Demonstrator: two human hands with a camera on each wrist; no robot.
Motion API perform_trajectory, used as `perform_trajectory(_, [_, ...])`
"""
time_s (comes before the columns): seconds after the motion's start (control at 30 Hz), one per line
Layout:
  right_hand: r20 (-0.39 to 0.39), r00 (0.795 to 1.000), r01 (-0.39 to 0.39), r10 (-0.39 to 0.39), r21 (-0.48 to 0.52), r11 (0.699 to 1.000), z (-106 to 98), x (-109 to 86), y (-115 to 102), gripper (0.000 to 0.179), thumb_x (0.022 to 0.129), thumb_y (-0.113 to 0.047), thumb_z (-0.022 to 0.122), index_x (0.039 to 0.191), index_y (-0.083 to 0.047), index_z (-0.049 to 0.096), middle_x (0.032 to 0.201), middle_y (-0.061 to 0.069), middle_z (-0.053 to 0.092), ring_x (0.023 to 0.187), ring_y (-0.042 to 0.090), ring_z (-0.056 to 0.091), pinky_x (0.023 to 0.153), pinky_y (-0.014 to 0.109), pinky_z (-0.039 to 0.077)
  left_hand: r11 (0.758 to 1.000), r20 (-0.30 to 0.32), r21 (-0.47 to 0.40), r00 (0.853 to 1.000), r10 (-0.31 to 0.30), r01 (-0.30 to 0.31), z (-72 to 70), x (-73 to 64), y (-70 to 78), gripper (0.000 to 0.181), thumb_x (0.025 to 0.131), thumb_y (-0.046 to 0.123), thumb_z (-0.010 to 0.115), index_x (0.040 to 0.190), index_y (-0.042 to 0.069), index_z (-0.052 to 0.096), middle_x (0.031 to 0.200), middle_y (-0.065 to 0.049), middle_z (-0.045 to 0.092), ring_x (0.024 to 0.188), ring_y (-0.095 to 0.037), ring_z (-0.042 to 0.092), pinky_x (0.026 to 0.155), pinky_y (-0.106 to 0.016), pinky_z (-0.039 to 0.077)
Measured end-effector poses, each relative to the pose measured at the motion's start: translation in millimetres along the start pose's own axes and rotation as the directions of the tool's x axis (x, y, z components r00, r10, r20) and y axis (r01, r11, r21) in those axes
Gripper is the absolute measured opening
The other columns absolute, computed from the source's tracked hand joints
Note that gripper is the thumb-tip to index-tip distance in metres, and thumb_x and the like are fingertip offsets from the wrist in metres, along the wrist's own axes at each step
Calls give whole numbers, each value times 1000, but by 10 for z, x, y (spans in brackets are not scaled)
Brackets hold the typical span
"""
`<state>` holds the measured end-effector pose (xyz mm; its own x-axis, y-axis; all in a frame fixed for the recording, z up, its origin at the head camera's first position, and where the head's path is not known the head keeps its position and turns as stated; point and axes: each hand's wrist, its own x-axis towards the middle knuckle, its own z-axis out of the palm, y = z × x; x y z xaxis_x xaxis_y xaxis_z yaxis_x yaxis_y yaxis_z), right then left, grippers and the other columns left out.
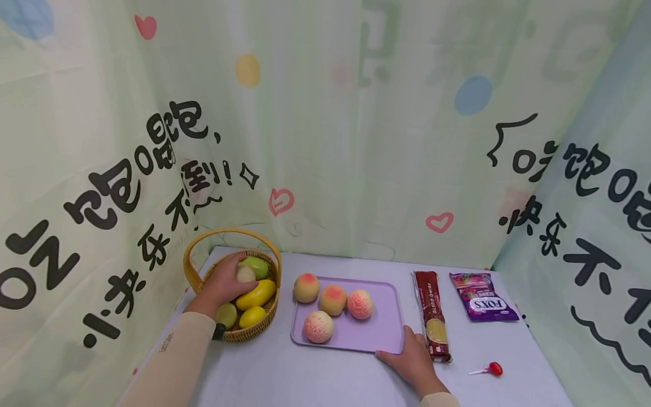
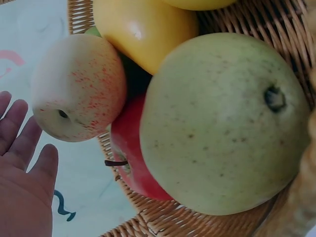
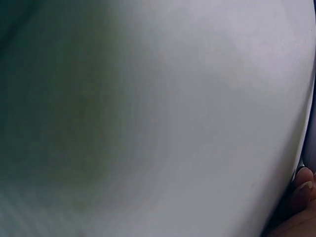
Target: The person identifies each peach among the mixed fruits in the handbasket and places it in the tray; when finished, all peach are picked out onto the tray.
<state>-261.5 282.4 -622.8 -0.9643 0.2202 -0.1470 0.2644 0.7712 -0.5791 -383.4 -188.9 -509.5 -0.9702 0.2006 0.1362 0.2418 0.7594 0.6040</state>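
My left hand [image 1: 221, 284] reaches into a wicker basket [image 1: 277, 277]. Its thumb and fingers spread around a pale, red-speckled peach [image 2: 81, 89]; in the left wrist view, straight fingers lie right beside that peach. Around them in the basket are a green mango [image 1: 258, 267], a yellow mango [image 1: 256, 295], a lemon [image 1: 252, 317], a large pale-green fruit [image 2: 222, 123] and a red apple [image 2: 136, 153]. My right hand [image 1: 414, 362] grips the near right corner of a purple tray [image 1: 383, 316], which bears several peaches [image 1: 333, 300]. The right wrist view is mostly blurred, with curled fingertips at its edge.
A brown snack packet [image 1: 429, 316] lies just right of the tray. Farther right is a purple candy bag [image 1: 483, 298], with a red lollipop [image 1: 495, 369] nearer the front. Printed curtains [image 1: 325, 141] surround the white table [image 1: 285, 379] at the back and sides.
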Motion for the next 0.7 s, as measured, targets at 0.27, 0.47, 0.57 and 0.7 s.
perform_trajectory(0.27, [-24, 999, 32, -32, -11, 999, 6, 0, 18, 122, 64, -65, 89, 147, 9, 38, 122, 28, 56, 109, 35, 53, 97, 57, 48, 999, 11, 37, 1000, -28, 27, 18, -3, -50, 84, 86, 40, 80, 152, 5, 43, 156, -21, 41, 130, -39, 50, 99, -55, 51])
perform_trajectory(0.47, [-24, 999, 31, -31, -4, 1000, 11, 2, 20, 121, 65, -64, 88, 148, 8, 38, 124, 28, 55, 111, 36, 52, 99, 58, 47, 999, 16, 48, 1000, -25, 24, 30, 15, -96, 84, 86, 40, 80, 152, 3, 43, 154, -22, 43, 133, -40, 49, 100, -55, 51])
perform_trajectory(0.57, [-29, 999, 36, -36, -1, 999, 17, 2, 25, 119, 65, -62, 89, 148, 8, 39, 124, 27, 56, 111, 35, 52, 99, 57, 47, 999, 18, 47, 1000, -23, 22, 30, 15, -114, 85, 86, 41, 79, 152, 1, 43, 153, -23, 44, 132, -40, 49, 99, -55, 51])
perform_trajectory(0.7, [-36, 999, 40, -40, -1, 999, 17, -3, 23, 118, 66, -61, 89, 147, 7, 39, 124, 26, 56, 110, 35, 52, 98, 57, 47, 998, 21, 45, 999, -32, 31, 38, 24, -144, 85, 86, 41, 79, 151, 2, 43, 153, -22, 44, 131, -39, 50, 99, -55, 51])
